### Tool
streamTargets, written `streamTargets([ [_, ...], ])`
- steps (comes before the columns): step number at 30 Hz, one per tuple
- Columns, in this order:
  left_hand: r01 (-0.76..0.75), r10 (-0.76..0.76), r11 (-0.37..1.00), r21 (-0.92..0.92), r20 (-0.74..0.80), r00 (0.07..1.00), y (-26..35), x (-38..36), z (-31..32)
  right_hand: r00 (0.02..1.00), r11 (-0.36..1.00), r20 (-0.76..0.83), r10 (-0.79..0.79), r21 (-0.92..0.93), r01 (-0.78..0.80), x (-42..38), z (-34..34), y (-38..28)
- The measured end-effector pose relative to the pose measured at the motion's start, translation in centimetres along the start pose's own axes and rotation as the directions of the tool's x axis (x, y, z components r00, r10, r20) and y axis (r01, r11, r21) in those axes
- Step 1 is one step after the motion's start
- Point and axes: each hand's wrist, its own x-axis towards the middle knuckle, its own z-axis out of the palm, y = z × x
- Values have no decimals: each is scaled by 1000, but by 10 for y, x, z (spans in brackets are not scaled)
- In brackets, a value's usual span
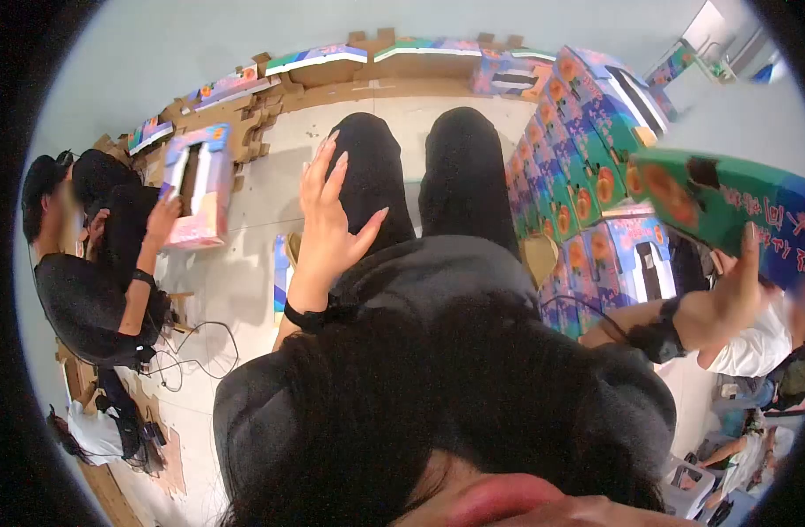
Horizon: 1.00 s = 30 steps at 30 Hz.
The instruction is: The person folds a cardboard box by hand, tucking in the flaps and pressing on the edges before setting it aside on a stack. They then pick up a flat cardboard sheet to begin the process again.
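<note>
My left hand (pixel 334 206) is raised over my left thigh, its fingers stretched out and spread, holding nothing. Out to the right, my right hand (pixel 735 281) grips a green and blue printed cardboard box (pixel 714 189) from below. The box has a peach picture, pink lettering and a dark opening in its side. It is held tilted beside a tall stack of similar printed boxes (pixel 561 158). Part of my right hand's fingers is hidden by the box.
Flattened brown cardboard (pixel 332 86) and printed boxes line the wall ahead. At left, a seated person in black (pixel 104 263) touches a pink and blue box (pixel 196 189). Cables (pixel 200 351) lie on the floor there. More people (pixel 754 342) are at the right edge.
</note>
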Motion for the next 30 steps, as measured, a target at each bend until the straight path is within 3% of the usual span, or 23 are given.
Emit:
streamTargets([
  [1,3,-3,1000,5,21,1000,2,0,-1,998,994,-32,45,-101,-48,1,-12,-11],
  [3,13,-12,998,-59,10,1000,0,-4,3,999,952,-32,-28,-306,17,-3,-31,-25],
  [5,25,-24,996,-82,13,1000,-1,-4,3,968,831,78,-239,-500,245,-9,-43,-36],
  [7,37,-35,997,-67,34,999,1,-8,5,898,581,281,-338,-689,434,-14,-69,-45],
  [9,33,-29,995,-99,44,999,0,-7,6,800,207,541,-260,-778,593,-4,-108,-49],
  [10,31,-25,993,-115,49,998,-1,-6,6,875,253,454,-168,-838,484,-8,-126,-44],
  [14,19,-15,996,-92,45,999,-1,-3,4,901,45,399,173,-917,397,-18,-182,-17],
  [15,28,-24,998,-61,61,998,-2,-2,1,912,-193,328,246,-905,378,-25,-188,-7],
  [18,55,-55,998,2,83,995,-2,-1,-7,814,-278,96,572,-911,303,-28,-201,23],
  [20,59,-62,998,30,79,995,-5,-2,-10,723,-291,18,691,-908,301,-33,-200,47],
  [23,64,-64,998,10,42,997,-12,-4,-10,692,-201,78,717,-928,313,-48,-206,86],
  [26,62,-65,997,46,58,996,-12,-4,-11,650,-6,183,738,-961,278,-54,-211,122],
  [30,77,-80,996,35,79,994,-12,-4,-14,581,75,214,785,-964,255,-67,-206,155],
])
